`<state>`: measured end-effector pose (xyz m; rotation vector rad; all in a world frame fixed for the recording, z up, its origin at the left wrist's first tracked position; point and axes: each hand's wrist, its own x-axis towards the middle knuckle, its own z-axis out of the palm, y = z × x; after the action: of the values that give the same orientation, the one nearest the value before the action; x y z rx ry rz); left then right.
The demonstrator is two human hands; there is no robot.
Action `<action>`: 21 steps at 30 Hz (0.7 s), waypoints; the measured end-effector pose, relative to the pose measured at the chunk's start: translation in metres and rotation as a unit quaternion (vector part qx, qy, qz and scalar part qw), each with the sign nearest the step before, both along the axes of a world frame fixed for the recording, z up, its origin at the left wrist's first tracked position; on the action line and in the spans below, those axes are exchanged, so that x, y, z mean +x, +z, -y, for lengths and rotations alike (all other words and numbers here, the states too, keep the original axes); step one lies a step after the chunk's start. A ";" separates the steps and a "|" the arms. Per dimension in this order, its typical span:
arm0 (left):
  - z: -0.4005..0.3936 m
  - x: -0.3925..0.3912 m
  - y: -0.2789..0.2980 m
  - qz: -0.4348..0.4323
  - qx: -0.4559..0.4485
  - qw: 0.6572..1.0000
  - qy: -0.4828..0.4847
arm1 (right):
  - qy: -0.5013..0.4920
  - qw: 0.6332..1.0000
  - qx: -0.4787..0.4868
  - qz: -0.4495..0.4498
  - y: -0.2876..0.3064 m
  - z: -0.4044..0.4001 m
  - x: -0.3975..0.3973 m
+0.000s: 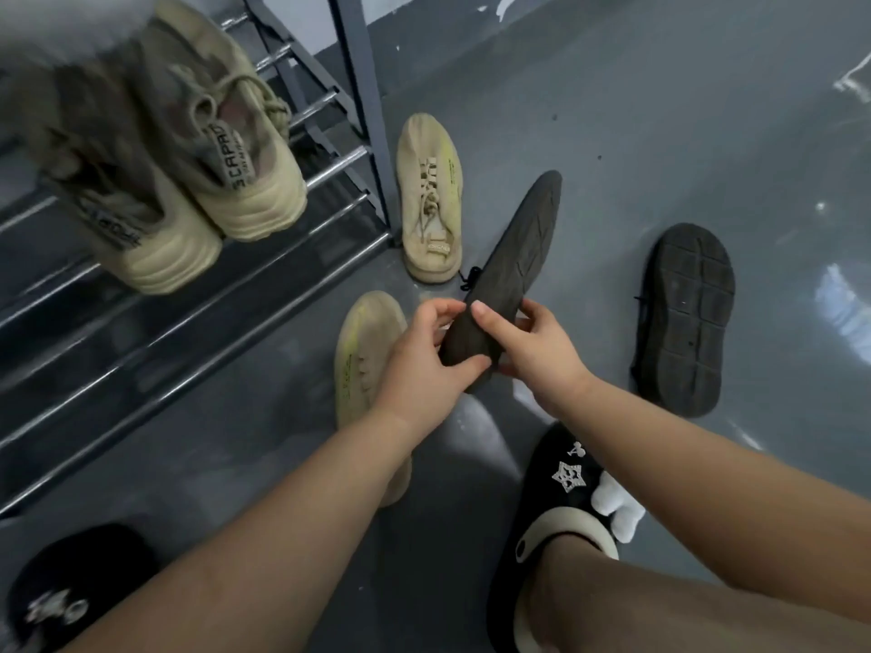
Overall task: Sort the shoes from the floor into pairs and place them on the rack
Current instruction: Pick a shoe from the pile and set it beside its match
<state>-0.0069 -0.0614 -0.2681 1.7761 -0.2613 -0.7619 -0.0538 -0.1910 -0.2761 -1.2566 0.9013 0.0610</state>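
Both my hands hold a black shoe by its heel, sole up and toe pointing away, above the floor. My left hand grips the heel from the left, my right hand from the right. Its match, another black shoe, lies sole up on the floor to the right. Two beige knit shoes are on the floor: one beside the rack's post, one partly under my left wrist. A pair of olive sneakers stands on the metal rack at upper left.
The rack's grey upright post rises beside the far beige shoe. My feet wear black slippers, one at lower right with a star charm, one at lower left. Grey glossy floor stretches to the right.
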 end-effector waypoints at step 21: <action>-0.027 0.020 -0.014 -0.241 0.036 0.968 0.053 | 0.043 0.974 0.224 0.017 -0.005 -0.003 -0.008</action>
<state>0.0126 -0.0347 -0.2822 1.5990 0.1873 -1.1063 -0.0620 -0.1881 -0.2807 -0.8709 0.7511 0.2950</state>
